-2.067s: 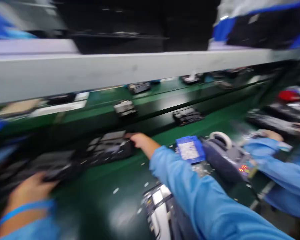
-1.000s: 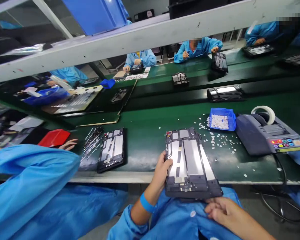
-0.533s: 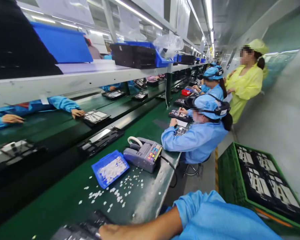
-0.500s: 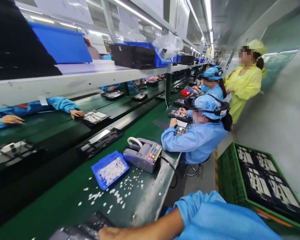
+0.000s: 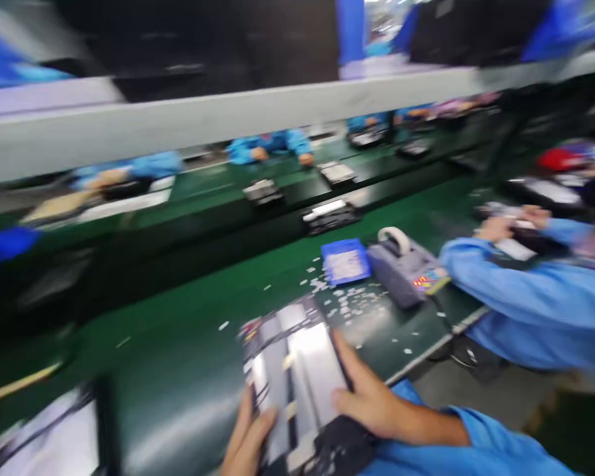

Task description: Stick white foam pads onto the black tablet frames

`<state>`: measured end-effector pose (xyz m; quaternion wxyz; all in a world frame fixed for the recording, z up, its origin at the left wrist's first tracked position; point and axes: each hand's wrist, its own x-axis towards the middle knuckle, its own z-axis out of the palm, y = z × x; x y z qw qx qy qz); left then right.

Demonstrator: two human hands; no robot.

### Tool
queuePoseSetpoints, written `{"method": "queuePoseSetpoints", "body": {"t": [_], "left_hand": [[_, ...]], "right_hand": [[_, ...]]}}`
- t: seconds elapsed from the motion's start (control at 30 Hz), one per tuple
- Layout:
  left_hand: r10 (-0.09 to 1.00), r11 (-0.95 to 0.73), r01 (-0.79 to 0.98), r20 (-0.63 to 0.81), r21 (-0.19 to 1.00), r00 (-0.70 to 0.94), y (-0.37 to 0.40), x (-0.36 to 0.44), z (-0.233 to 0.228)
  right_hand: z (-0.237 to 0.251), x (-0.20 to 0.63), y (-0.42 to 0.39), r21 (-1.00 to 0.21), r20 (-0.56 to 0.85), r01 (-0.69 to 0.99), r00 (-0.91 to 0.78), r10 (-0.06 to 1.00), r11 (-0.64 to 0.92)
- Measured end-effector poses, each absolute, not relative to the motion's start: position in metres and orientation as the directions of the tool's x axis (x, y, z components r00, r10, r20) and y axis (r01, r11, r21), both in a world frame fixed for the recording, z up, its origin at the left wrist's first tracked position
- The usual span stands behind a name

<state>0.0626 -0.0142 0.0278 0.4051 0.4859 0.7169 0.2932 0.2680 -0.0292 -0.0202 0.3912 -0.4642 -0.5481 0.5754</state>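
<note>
Two hands are on one flat device panel point(image 5: 292, 377), which lies at the near edge of the green worktop point(image 5: 178, 344), its near end overhanging toward the person's lap. The picture is motion-blurred, so fine detail is lost.

Left hand point(image 5: 248, 439): at the panel's near left corner, fingers curled up along its left edge. Grip looks closed on the edge, thumb hidden; I cannot tell how firmly.

Right hand point(image 5: 371, 400): lies flat along the panel's right edge, fingers stretched forward, palm against the side. It steadies more than pinches; the fingers are extended, not wrapped.

Change since half a second ago: the view then ran along the line toward a standing person in yellow, with only the right forearm at the near edge and the panel barely in view. Now the head has swung back down and both hands show on the panel. A second ago the panel was held in much the same place, left hand on its left edge, right hand below it; now the right hand has come up onto the right edge. Judgement: the panel is back under attention, with work on it not visibly begun.

Surroundings: blue tray point(image 5: 346, 262) of small white pieces, loose pieces scattered nearer, grey tape dispenser point(image 5: 406, 268) just right of it, a co-worker's blue sleeve point(image 5: 520, 301) at the right edge.
</note>
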Motion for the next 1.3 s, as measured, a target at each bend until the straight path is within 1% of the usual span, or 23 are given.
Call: {"method": "queuePoseSetpoints", "body": {"t": [0.03, 0.07, 0.1, 0.17, 0.2, 0.23, 0.37, 0.43, 0.5, 0.57, 0.6, 0.63, 0.67, 0.7, 0.8, 0.87, 0.9, 0.97, 1.03, 1.1, 1.17, 1.23, 1.3], "left_hand": [[0.914, 0.4, 0.385, -0.334, 0.832, -0.229, -0.021, 0.052, 0.024], [0.907, 0.416, 0.288, -0.368, 0.863, -0.206, -0.024, 0.044, 0.017], [0.911, 0.408, 0.176, -0.387, 0.896, -0.143, -0.026, 0.038, 0.01], [0.93, 0.368, -0.029, -0.368, 0.929, 0.009, -0.026, 0.03, -0.004], [0.936, 0.352, -0.086, -0.348, 0.932, 0.056, -0.027, 0.029, -0.008], [0.938, 0.345, -0.1, -0.339, 0.933, 0.07, -0.03, 0.028, -0.012], [0.935, 0.351, -0.063, -0.346, 0.934, 0.075, -0.048, 0.027, -0.015], [0.938, 0.33, -0.021, -0.326, 0.944, 0.117, -0.055, 0.023, -0.016], [0.956, 0.258, 0.068, -0.265, 0.964, 0.128, -0.054, 0.017, -0.015], [0.989, 0.135, 0.242, -0.145, 0.961, 0.024, -0.041, 0.007, -0.011], [0.998, 0.066, 0.363, -0.055, 0.929, -0.039, -0.031, 0.002, -0.006], [0.996, 0.001, 0.492, 0.043, 0.871, -0.078, -0.018, -0.004, 0.0], [0.988, -0.059, 0.612, 0.132, 0.788, -0.075, -0.003, -0.008, 0.007], [0.983, -0.115, 0.708, 0.185, 0.696, -0.023, 0.011, -0.011, 0.014], [0.963, -0.243, 0.857, 0.217, 0.454, 0.158, 0.049, -0.012, 0.029], [0.951, -0.287, 0.887, 0.222, 0.362, 0.217, 0.062, -0.009, 0.032], [0.947, -0.294, 0.891, 0.232, 0.346, 0.223, 0.064, -0.008, 0.031], [0.942, -0.297, 0.878, 0.265, 0.377, 0.205, 0.065, -0.008, 0.027], [0.931, -0.319, 0.833, 0.315, 0.453, 0.186, 0.063, -0.011, 0.023], [0.91, -0.37, 0.769, 0.369, 0.522, 0.188, 0.064, -0.014, 0.021], [0.889, -0.423, 0.705, 0.412, 0.569, 0.2, 0.066, -0.016, 0.021], [0.884, -0.442, 0.651, 0.422, 0.617, 0.201, 0.068, -0.014, 0.02], [0.903, -0.408, 0.611, 0.398, 0.678, 0.162, 0.068, -0.01, 0.02]], "right_hand": [[-0.024, 0.269, -0.034, -0.994, -0.106, 0.028, -0.229, 0.968, -0.102], [-0.029, 0.271, -0.037, -0.991, -0.131, 0.01, -0.199, 0.971, -0.132], [-0.035, 0.273, -0.038, -0.986, -0.167, 0.006, -0.19, 0.968, -0.169], [-0.044, 0.277, -0.039, -0.973, -0.23, 0.017, -0.21, 0.95, -0.231], [-0.046, 0.279, -0.04, -0.968, -0.248, 0.026, -0.22, 0.943, -0.249], [-0.046, 0.28, -0.04, -0.966, -0.257, 0.034, -0.223, 0.94, -0.256], [-0.044, 0.283, -0.04, -0.969, -0.243, 0.099, -0.242, 0.939, -0.225], [-0.047, 0.286, -0.037, -0.966, -0.244, 0.151, -0.279, 0.929, -0.209], [-0.053, 0.291, -0.031, -0.961, -0.246, 0.199, -0.282, 0.928, -0.194], [-0.056, 0.299, -0.022, -0.96, -0.204, 0.239, -0.229, 0.952, -0.149], [-0.054, 0.302, -0.016, -0.961, -0.164, 0.254, -0.198, 0.966, -0.111], [-0.05, 0.304, -0.008, -0.961, -0.109, 0.271, -0.169, 0.98, -0.06], [-0.043, 0.306, 0.0, -0.956, -0.041, 0.295, -0.143, 0.989, 0.003], [-0.034, 0.306, 0.008, -0.943, 0.032, 0.325, -0.133, 0.991, 0.074], [-0.002, 0.3, 0.032, -0.861, 0.221, 0.424, -0.181, 0.958, 0.279], [0.015, 0.291, 0.044, -0.815, 0.292, 0.448, -0.23, 0.928, 0.367], [0.021, 0.285, 0.05, -0.804, 0.313, 0.443, -0.25, 0.916, 0.396], [0.029, 0.271, 0.062, -0.797, 0.334, 0.424, -0.284, 0.899, 0.43], [0.033, 0.255, 0.076, -0.807, 0.306, 0.407, -0.332, 0.892, 0.428], [0.036, 0.235, 0.093, -0.828, 0.237, 0.391, -0.405, 0.883, 0.402], [0.039, 0.216, 0.109, -0.856, 0.161, 0.355, -0.507, 0.847, 0.375], [0.042, 0.201, 0.121, -0.883, 0.102, 0.314, -0.598, 0.795, 0.349], [0.043, 0.191, 0.126, -0.9, 0.048, 0.311, -0.628, 0.777, 0.306]]}}
